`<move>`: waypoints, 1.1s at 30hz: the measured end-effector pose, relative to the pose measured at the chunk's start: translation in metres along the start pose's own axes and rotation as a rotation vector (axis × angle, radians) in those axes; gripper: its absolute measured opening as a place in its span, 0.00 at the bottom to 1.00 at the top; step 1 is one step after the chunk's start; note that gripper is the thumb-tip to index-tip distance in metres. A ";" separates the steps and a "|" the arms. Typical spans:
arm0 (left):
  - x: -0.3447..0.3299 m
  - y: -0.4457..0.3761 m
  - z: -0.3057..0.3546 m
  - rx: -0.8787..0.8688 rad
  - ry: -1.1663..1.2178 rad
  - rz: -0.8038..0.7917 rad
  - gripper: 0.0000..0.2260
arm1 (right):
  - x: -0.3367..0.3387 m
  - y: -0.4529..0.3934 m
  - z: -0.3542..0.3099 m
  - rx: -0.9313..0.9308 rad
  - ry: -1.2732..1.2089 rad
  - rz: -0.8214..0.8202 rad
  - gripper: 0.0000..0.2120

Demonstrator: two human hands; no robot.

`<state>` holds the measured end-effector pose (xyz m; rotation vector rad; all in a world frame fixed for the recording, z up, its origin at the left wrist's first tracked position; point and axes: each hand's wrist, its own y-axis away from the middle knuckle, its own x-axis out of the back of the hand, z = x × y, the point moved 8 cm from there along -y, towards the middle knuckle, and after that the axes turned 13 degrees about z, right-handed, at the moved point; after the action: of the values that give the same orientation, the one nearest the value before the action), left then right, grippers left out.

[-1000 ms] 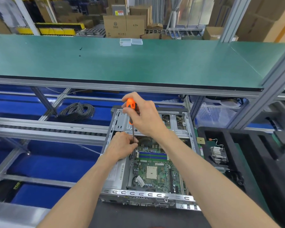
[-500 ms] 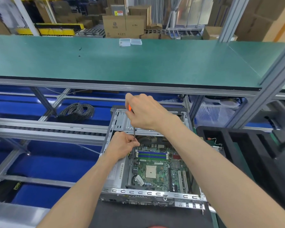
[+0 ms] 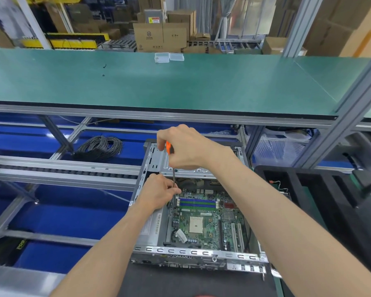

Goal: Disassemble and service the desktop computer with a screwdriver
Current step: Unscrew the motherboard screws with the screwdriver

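Right hand (image 3: 185,148) wraps screwdriver (image 3: 173,172) handle, left hand (image 3: 159,192) pinches its shaft | open desktop computer (image 3: 193,213) lies below green desk (image 3: 180,82) | tip at motherboard (image 3: 204,221) edge | advice: stay vertical, press down, turn slowly.

Right hand (image 3: 185,147) wrapped round the orange handle of a slim steel-shafted screwdriver (image 3: 174,181), held upright over an opened grey metal desktop computer case (image 3: 198,252). Left hand (image 3: 159,192) pinching the shaft low down, tip at the green motherboard (image 3: 204,224) beside blue memory slots (image 3: 197,203). Coiled black cable (image 3: 101,147) lying left, well apart.
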<state>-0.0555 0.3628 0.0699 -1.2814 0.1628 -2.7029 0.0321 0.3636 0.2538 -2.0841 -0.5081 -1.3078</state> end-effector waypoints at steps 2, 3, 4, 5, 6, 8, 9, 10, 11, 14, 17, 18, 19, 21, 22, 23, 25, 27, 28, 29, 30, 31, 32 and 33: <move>0.000 -0.001 0.000 0.008 0.004 0.000 0.05 | 0.004 0.002 0.002 -0.035 -0.033 0.031 0.09; -0.001 -0.001 0.000 0.013 0.004 -0.003 0.05 | 0.006 0.001 0.004 -0.056 0.016 0.069 0.04; -0.002 -0.001 0.000 0.018 0.005 -0.008 0.05 | 0.009 0.000 0.006 -0.080 0.116 0.115 0.10; -0.002 -0.001 0.000 0.023 0.009 -0.014 0.05 | 0.009 0.000 0.006 -0.099 0.234 0.128 0.15; -0.003 -0.001 0.000 0.028 0.015 -0.018 0.05 | 0.009 -0.001 0.005 -0.108 0.297 0.131 0.16; -0.002 -0.001 -0.002 0.030 0.011 -0.015 0.06 | 0.004 -0.004 0.001 -0.097 0.273 0.105 0.10; -0.002 -0.001 -0.002 0.029 0.004 -0.009 0.06 | 0.002 -0.006 -0.001 -0.075 0.232 0.083 0.06; -0.001 -0.001 -0.003 0.026 0.000 -0.006 0.06 | 0.000 -0.006 -0.003 -0.048 0.194 0.046 0.02; -0.002 0.000 -0.002 0.021 -0.004 -0.009 0.06 | -0.001 -0.006 -0.003 -0.017 0.153 0.015 0.04; -0.002 0.002 0.001 0.006 -0.013 -0.029 0.07 | 0.003 0.000 -0.002 -0.002 -0.001 -0.099 0.10; -0.001 0.001 0.003 0.014 -0.016 -0.041 0.07 | 0.007 0.001 0.006 -0.099 -0.016 -0.028 0.04; -0.002 0.001 0.004 0.016 -0.020 -0.043 0.07 | 0.007 0.000 0.009 -0.136 0.087 0.016 0.12; -0.001 0.001 0.004 0.019 -0.023 -0.044 0.07 | 0.006 -0.001 0.011 -0.157 0.196 0.040 0.16; -0.001 0.002 0.005 0.021 -0.023 -0.041 0.07 | 0.002 -0.004 0.006 -0.135 0.232 0.069 0.13; 0.000 0.002 0.005 0.017 -0.027 -0.037 0.07 | 0.000 -0.005 0.003 -0.109 0.184 0.058 0.09; 0.001 0.003 0.006 0.011 -0.036 -0.034 0.08 | -0.002 -0.006 0.000 -0.073 0.156 0.024 0.05; 0.002 0.004 0.006 0.002 -0.055 -0.036 0.09 | -0.003 -0.003 -0.002 -0.021 0.085 -0.065 0.07; 0.001 0.004 0.007 0.001 -0.065 -0.046 0.09 | 0.000 0.002 -0.003 -0.013 -0.046 -0.138 0.12; 0.001 0.003 0.008 0.003 -0.065 -0.046 0.09 | 0.002 0.005 -0.005 -0.014 -0.102 -0.132 0.12; 0.002 0.003 0.008 0.004 -0.068 -0.045 0.09 | 0.003 0.006 -0.004 -0.047 -0.121 -0.105 0.07; 0.002 0.002 0.009 0.004 -0.075 -0.045 0.09 | 0.006 0.006 -0.001 -0.059 -0.095 -0.051 0.02; 0.002 0.002 0.009 0.006 -0.083 -0.048 0.09 | 0.008 0.005 0.002 -0.085 -0.004 0.022 0.11; 0.001 0.002 0.009 0.010 -0.087 -0.050 0.09 | 0.009 0.005 0.003 -0.095 0.132 0.061 0.16; 0.001 0.002 0.009 0.015 -0.088 -0.050 0.09 | 0.009 0.003 0.003 -0.109 0.231 0.090 0.17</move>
<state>-0.0494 0.3601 0.0760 -1.4150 0.1023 -2.6770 0.0402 0.3633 0.2603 -1.9826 -0.2453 -1.5280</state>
